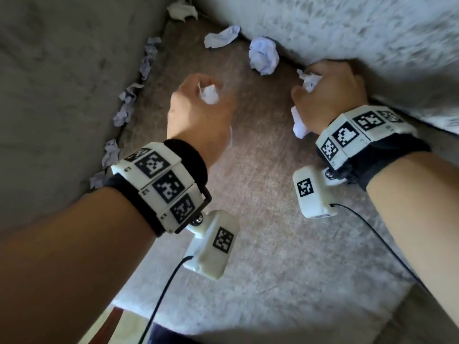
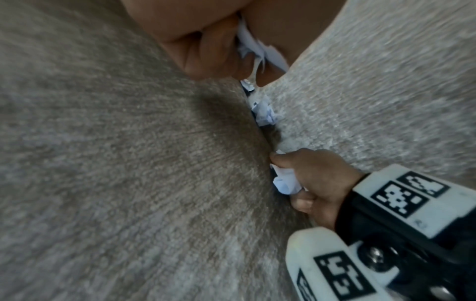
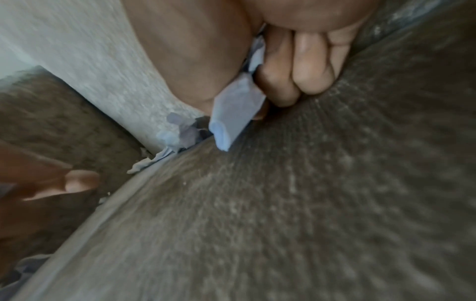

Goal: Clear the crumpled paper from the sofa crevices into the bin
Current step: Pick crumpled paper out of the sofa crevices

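Both forearms reach in over the sofa seat cushion from its front edge; each wrist carries a marker band with a small camera pod.

Left hand: above mid-cushion, fingers curled tight round a white paper wad. The left wrist view shows paper edges poking out between the closed fingers. No free gap in the fist.

Right hand: at the cushion's right edge, against the pale sofa back. Fingers curled round crumpled paper, which sticks out both above the knuckles and below the palm. The right wrist view shows 3 fingers folded over a flattened paper strip right at the seam.

Step in hand, as judged: the right hand is pulling paper out of the right-edge crevice. To do it well, draw along the seam rather than straight up, so the sheet does not tear and leave scraps wedged. Both fists look full, so emptying them before further picking seems wise. No bin shows in any view.

Farther along the right edge: 2 loose wads, 1 large, 1 flatter. Left-edge crevice: a row of wedged scraps running toward the far corner. Far corner: 1 more wad.
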Demonstrator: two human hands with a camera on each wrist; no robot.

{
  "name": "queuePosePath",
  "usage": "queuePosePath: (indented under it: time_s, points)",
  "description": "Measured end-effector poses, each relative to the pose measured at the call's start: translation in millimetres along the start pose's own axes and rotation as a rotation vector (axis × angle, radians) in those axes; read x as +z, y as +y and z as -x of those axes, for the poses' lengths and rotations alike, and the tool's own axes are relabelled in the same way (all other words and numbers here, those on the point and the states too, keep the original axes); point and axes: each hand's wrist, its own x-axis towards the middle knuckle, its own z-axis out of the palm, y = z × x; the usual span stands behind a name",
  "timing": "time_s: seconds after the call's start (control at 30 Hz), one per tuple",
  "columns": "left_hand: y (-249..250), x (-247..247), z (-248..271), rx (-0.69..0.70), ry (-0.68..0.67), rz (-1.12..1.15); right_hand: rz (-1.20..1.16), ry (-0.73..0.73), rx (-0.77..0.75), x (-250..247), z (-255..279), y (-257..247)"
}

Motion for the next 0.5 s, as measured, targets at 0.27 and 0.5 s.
queuePosePath:
  time_s: [0.27,0.5]
  points:
    - [10,8,-2,0.021,-0.038,-0.022,0.009,0.079,0.062,-5,0,2]
    - [37,34,-12,0.124,-0.062,-0.089,0.026,0.084,0.057,-31,28,35]
